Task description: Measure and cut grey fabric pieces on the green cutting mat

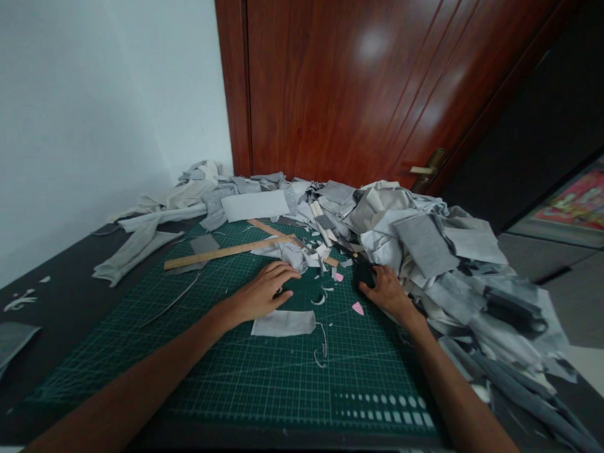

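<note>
My left hand (pixel 263 293) hovers above or rests on the green cutting mat (pixel 215 376), thumb and fingers apart, holding nothing that I can see. Just below it lies a small light-grey fabric piece (pixel 284 324) with a loose thread at its right end. On the right, my right hand (pixel 388 292) has its fingers around the black handles of a pair of scissors (pixel 364 270), whose blades point up and left toward the scraps. Between the hands are curled fabric trimmings (pixel 319 299) and a pink chalk-like piece (pixel 358 308).
Wooden rulers (pixel 225 251) lie across the mat's upper part. A big heap of grey and white fabric (pixel 426 245) covers the right side, and more cloth (pixel 198 188) lines the back. A folded grey piece (pixel 1 353) lies far left. Behind stands a wooden door (pixel 338 88).
</note>
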The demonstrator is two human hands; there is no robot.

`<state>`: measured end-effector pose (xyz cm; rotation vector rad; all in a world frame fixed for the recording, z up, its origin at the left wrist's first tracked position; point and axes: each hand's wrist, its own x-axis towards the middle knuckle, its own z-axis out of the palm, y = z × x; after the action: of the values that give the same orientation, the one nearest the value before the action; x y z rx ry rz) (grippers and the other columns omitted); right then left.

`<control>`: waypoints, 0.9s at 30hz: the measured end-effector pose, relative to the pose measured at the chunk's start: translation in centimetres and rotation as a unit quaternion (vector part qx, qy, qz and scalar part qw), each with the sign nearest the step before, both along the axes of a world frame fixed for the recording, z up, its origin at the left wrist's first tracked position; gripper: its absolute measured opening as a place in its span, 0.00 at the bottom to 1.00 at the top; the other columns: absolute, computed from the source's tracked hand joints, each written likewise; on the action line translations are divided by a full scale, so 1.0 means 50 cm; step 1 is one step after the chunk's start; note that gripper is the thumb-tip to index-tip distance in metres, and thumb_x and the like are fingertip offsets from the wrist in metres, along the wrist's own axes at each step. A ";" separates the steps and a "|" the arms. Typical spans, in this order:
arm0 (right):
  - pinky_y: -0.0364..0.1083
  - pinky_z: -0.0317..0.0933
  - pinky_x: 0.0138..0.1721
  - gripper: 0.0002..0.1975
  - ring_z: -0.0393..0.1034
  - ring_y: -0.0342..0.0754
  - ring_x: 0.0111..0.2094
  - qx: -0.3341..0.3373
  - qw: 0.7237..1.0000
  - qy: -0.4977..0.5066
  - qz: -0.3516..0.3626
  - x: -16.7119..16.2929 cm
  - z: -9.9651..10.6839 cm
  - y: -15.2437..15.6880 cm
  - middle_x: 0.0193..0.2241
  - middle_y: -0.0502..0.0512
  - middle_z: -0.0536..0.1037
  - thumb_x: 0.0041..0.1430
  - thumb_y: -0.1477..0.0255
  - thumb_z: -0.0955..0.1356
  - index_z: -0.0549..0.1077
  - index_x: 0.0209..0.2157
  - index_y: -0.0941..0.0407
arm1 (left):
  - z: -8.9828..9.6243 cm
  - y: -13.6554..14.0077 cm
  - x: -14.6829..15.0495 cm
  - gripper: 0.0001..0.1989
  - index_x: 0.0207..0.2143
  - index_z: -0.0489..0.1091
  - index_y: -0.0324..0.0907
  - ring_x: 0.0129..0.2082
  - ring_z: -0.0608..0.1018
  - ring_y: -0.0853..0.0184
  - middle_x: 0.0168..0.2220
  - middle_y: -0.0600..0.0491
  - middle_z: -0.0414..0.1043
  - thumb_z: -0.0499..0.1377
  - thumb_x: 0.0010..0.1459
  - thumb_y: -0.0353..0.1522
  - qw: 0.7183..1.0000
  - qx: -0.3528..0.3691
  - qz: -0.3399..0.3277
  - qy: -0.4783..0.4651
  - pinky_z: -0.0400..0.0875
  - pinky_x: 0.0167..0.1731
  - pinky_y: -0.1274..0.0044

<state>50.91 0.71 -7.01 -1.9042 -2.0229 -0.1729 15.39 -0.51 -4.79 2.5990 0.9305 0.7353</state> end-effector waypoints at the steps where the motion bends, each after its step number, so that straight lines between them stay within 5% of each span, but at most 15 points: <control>1: 0.55 0.62 0.55 0.25 0.70 0.63 0.50 -0.002 1.000 -0.005 0.001 -0.002 0.002 -0.001 0.46 0.73 0.75 0.58 0.62 0.68 0.72 0.50 0.68 | -0.002 0.005 -0.007 0.17 0.58 0.66 0.46 0.63 0.63 0.58 0.59 0.47 0.67 0.56 0.67 0.31 1.000 0.009 0.011 0.006 0.57 0.64 0.64; 8: 0.55 0.63 0.52 0.23 0.70 0.62 0.48 -0.017 0.998 -0.053 -0.026 -0.027 0.025 -0.025 0.43 0.71 0.75 0.61 0.63 0.68 0.73 0.50 0.68 | 0.030 0.004 -0.007 0.12 0.52 0.69 0.44 0.53 0.70 0.59 0.50 0.49 0.72 0.51 0.70 0.35 0.995 0.064 0.044 0.056 0.64 0.56 0.65; 11: 0.59 0.63 0.51 0.25 0.68 0.65 0.49 0.010 0.998 -0.054 -0.017 -0.041 0.039 -0.039 0.46 0.72 0.74 0.62 0.66 0.67 0.70 0.55 0.68 | 0.033 0.034 -0.036 0.12 0.48 0.70 0.41 0.53 0.71 0.58 0.49 0.47 0.73 0.50 0.68 0.31 0.985 0.108 0.126 0.047 0.64 0.56 0.65; 17: 0.58 0.63 0.56 0.16 0.66 0.59 0.53 0.098 0.974 0.055 0.195 -0.083 0.068 -0.056 0.50 0.65 0.72 0.66 0.70 0.64 0.70 0.53 0.59 | -0.001 0.128 -0.179 0.18 0.53 0.70 0.36 0.54 0.69 0.48 0.51 0.39 0.70 0.53 0.63 0.34 0.914 0.081 0.376 0.126 0.65 0.55 0.58; 22: 0.59 0.64 0.55 0.14 0.65 0.57 0.52 0.087 0.947 0.113 0.288 -0.120 0.072 -0.070 0.50 0.62 0.71 0.65 0.73 0.64 0.70 0.52 0.55 | -0.015 0.150 -0.222 0.17 0.47 0.72 0.40 0.53 0.71 0.47 0.49 0.40 0.71 0.51 0.65 0.40 0.901 0.041 0.403 0.156 0.66 0.53 0.57; 27: 0.59 0.64 0.56 0.15 0.65 0.57 0.53 0.093 0.944 0.131 0.289 -0.120 0.066 -0.066 0.50 0.62 0.71 0.65 0.74 0.65 0.70 0.53 0.55 | 0.001 0.146 -0.223 0.18 0.45 0.71 0.36 0.50 0.73 0.45 0.46 0.36 0.73 0.47 0.66 0.37 0.893 0.090 0.423 0.124 0.68 0.50 0.57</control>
<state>44.90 -2.59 -3.73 -1.0926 -2.1852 0.0391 4.26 6.79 -4.76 2.3965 2.2312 0.6904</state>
